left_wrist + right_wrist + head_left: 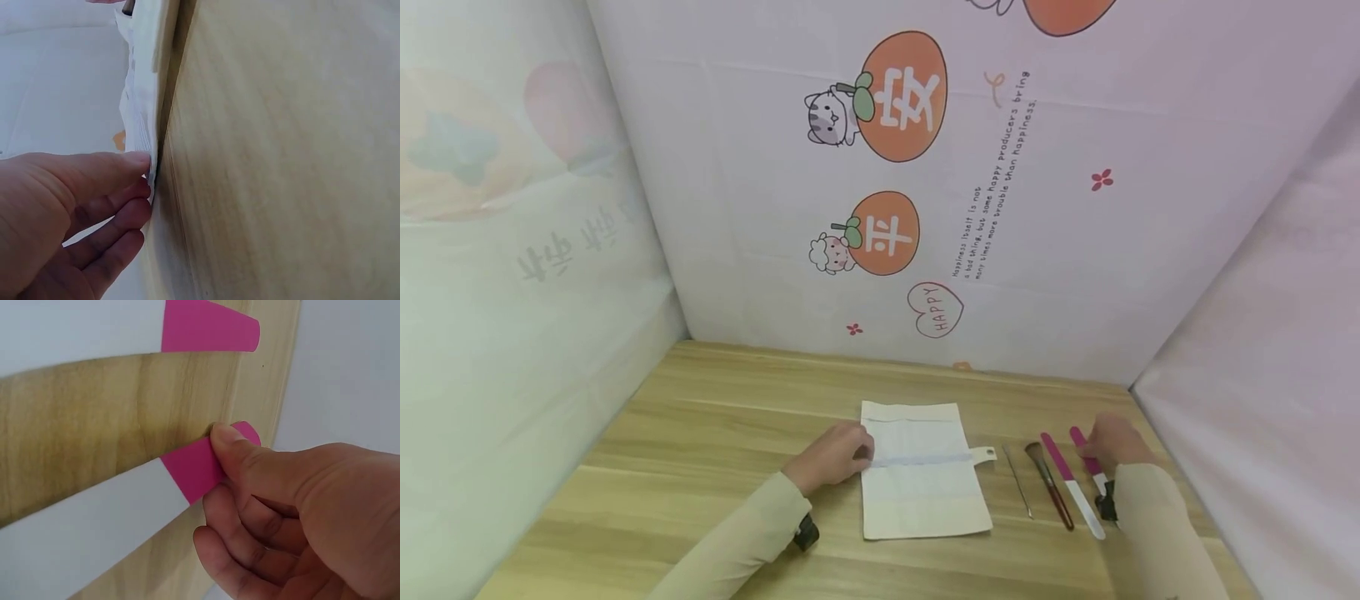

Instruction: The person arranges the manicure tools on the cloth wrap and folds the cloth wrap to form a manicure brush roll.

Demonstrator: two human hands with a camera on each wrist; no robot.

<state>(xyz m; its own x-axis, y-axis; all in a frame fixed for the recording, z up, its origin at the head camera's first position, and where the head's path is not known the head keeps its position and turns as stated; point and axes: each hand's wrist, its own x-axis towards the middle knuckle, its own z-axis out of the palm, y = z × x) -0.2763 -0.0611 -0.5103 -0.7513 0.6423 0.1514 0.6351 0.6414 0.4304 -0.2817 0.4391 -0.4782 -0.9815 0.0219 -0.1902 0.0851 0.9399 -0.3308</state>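
A cream-white case (925, 508) lies unfolded flat on the table, a short snap strap (983, 455) sticking out on its right. My left hand (833, 454) pinches the case's left edge at the fold; in the left wrist view the thumb (119, 165) presses on that edge, fingers on the other side. At the far right, my right hand (1116, 442) holds a pink-and-white nail file (94, 531) by its pink end, between thumb and fingers. Left of it lies a second, matching nail file (1081, 500), pink end away from me.
Between the case and the files lie a thin metal rod-like tool (1018, 483) and a brush (1051, 487) with a dark red handle. The wooden table (715, 408) meets printed white cloth walls (760, 275) at the back and both sides.
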